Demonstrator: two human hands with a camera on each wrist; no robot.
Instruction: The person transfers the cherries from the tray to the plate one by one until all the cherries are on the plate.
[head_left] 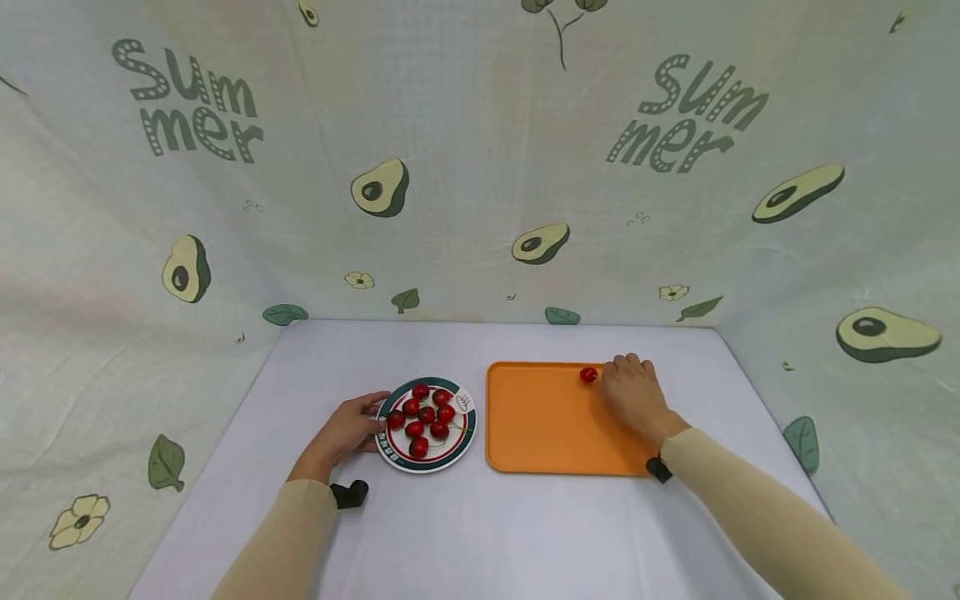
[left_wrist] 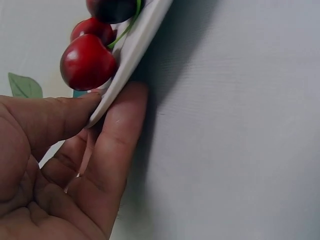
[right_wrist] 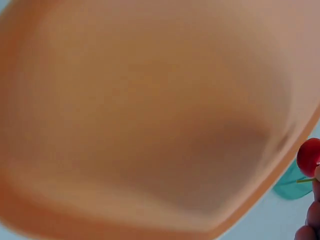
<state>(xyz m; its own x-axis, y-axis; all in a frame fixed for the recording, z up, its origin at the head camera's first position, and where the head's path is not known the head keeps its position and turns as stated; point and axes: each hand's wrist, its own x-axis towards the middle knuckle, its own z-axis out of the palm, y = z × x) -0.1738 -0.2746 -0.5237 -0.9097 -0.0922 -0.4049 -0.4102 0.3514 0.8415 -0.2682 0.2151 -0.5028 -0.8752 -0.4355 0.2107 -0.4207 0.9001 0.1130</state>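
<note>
My left hand (head_left: 352,427) grips the left rim of a round white plate (head_left: 457,457) with a dark green and red border. In the left wrist view the thumb lies on top of the rim and fingers (left_wrist: 116,132) pass beneath it. Several red cherries (head_left: 427,415) with thin stems lie on the plate. Over the back right of an orange tray (head_left: 543,417), my right hand (head_left: 633,393) pinches a single cherry (head_left: 588,375). Part of that cherry (right_wrist: 309,157) shows at the right edge of the right wrist view, its green stem pointing left; most of the hand is cut off there.
The plate and tray stand side by side on a white table (head_left: 480,533), with a narrow gap between them. Behind and at both sides hangs a pale cloth (head_left: 465,125) printed with avocados, leaves and lettering.
</note>
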